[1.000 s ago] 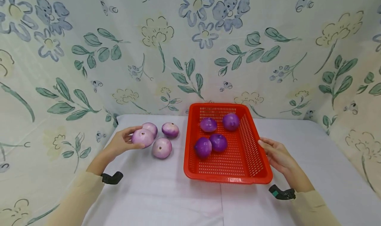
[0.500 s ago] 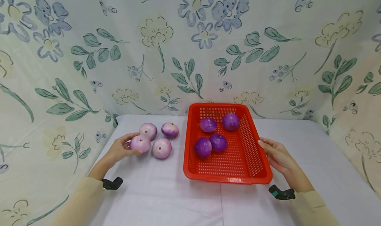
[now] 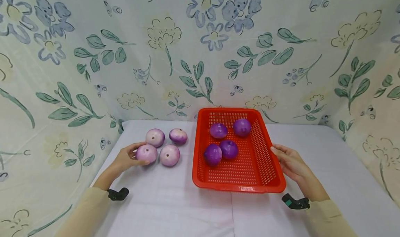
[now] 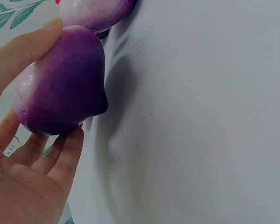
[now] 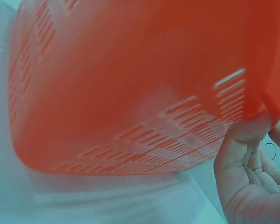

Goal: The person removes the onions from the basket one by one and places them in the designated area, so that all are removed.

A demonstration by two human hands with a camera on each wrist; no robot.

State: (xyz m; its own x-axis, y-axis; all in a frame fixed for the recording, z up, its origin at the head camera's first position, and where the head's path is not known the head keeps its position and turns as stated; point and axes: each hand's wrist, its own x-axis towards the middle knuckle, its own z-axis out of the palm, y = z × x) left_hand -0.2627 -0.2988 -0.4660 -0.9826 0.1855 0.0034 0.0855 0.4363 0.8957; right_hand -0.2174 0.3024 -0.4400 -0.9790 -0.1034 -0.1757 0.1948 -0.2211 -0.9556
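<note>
My left hand point(image 3: 126, 158) holds a pale purple onion point(image 3: 147, 154) between thumb and fingers, low at the table's left side. In the left wrist view the thumb lies along one side of that onion point(image 4: 65, 84) and the fingertips touch the opposite side. Three more onions sit close by: one behind point(image 3: 155, 137), one to the right point(image 3: 169, 155) and one at the back right point(image 3: 178, 136). With thumb and fingers my right hand point(image 3: 292, 164) pinches the right rim of a red plastic basket point(image 3: 237, 188). Part of that grip shows under the rim in the right wrist view.
Several darker purple onions, one of them at the basket's back right point(image 3: 242, 127), lie inside the basket. A white cloth point(image 3: 175, 202) covers the table. Floral fabric point(image 3: 140, 63) hangs behind and along the sides.
My left hand has lowered the onion slightly toward the front left, so the onion behind it shows more fully. The right hand and basket stay practically in place.
</note>
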